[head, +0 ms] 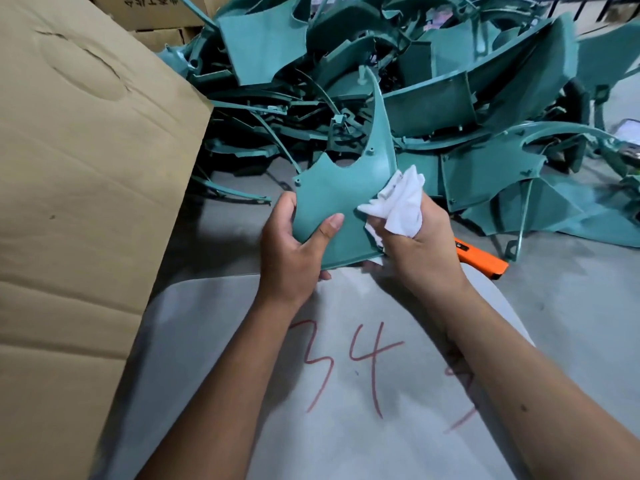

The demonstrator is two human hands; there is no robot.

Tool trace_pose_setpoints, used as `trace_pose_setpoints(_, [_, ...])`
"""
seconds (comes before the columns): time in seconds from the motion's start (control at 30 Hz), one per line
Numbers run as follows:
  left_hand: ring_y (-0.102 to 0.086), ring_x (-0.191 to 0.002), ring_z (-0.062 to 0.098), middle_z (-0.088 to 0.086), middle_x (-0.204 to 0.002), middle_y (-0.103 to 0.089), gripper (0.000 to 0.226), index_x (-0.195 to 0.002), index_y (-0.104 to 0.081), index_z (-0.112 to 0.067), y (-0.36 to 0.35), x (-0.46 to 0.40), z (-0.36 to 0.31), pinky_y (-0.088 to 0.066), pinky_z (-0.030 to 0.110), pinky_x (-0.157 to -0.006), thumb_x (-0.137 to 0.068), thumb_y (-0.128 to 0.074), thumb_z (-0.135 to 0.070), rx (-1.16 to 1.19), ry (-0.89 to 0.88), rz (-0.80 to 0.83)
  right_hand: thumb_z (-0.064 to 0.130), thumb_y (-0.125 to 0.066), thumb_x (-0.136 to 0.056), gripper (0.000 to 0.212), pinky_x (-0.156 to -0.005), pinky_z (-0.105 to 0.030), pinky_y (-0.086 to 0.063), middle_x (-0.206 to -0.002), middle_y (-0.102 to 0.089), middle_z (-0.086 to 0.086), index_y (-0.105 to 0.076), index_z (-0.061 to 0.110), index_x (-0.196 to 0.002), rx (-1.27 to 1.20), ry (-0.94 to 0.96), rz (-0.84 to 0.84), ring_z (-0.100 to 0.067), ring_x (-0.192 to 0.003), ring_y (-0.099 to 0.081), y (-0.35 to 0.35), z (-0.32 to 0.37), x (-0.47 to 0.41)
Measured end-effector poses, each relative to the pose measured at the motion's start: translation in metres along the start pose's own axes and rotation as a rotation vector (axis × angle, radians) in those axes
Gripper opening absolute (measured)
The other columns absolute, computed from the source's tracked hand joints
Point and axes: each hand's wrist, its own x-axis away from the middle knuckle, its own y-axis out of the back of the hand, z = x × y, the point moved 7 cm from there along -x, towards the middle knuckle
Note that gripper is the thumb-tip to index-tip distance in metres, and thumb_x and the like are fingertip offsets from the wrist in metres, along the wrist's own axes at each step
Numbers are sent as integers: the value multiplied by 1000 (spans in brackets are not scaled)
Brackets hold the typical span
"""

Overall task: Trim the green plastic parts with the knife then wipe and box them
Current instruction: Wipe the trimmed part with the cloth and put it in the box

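A green plastic part (341,199) with a long curved tip stands upright in front of me. My left hand (294,251) grips its lower left edge, thumb across the face. My right hand (415,244) holds a crumpled white cloth (398,206) pressed against the part's right edge. An orange utility knife (481,258) lies on the floor just behind my right wrist, partly hidden by it. A big heap of green plastic parts (433,98) lies beyond.
A large cardboard box (86,202) stands at the left, its flap leaning close to my left arm. More cartons (156,15) sit at the back left. A grey panel (346,393) with red digits lies under my forearms on the grey floor (571,306).
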Motion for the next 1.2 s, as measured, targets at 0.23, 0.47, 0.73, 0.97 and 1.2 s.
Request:
trace_pose_setpoints(0.23, [-77,-75,26,-1,-104,-72,32,-112,-57,-22,-10,-4,-10,-56,39,-40,-88,-77,-30,-53,-5,248,16,-46,-113,60,-51,-17,-37,-55,-49,16,-65,40,-61,47,-41,-97,-3,-52,-41,17,0,-3])
trace_pose_setpoints(0.47, [-75,-90,28,3,-110,-73,39,-118,-59,-15,-8,2,-26,-62,56,-64,-87,-79,-28,-147,-28,450,31,-63,-105,25,-57,-32,-46,-80,-67,-10,-66,10,-91,-206,-263,-140,-24,-69,-56,30,-13,-6])
trace_pose_setpoints(0.73, [-73,-75,15,-9,-90,-75,36,-103,-66,-28,16,-2,-32,-60,41,-56,-76,-83,-44,-285,-175,258,26,-67,-102,16,-78,-47,-54,-92,-68,-18,-69,15,-91,-278,-187,-192,-30,-85,-64,35,-6,-9])
trace_pose_setpoints(0.97, [-69,-116,24,0,-120,-75,29,-110,-77,-28,-14,13,-7,-57,44,-98,-81,-77,-34,524,143,7,22,-59,-105,12,-103,-56,-54,-112,-77,-2,-63,19,-115,-782,-275,-241,-20,-109,-72,12,-11,-2])
trace_pose_setpoints(1.2, [-71,-99,-4,-24,-101,-76,31,-105,-70,-27,-8,8,-21,-54,12,-80,-76,-77,-33,210,72,57,23,-64,-102,36,-92,-45,-62,-124,-74,-17,-61,5,-133,-690,-380,-363,-26,-105,-75,26,-22,0])
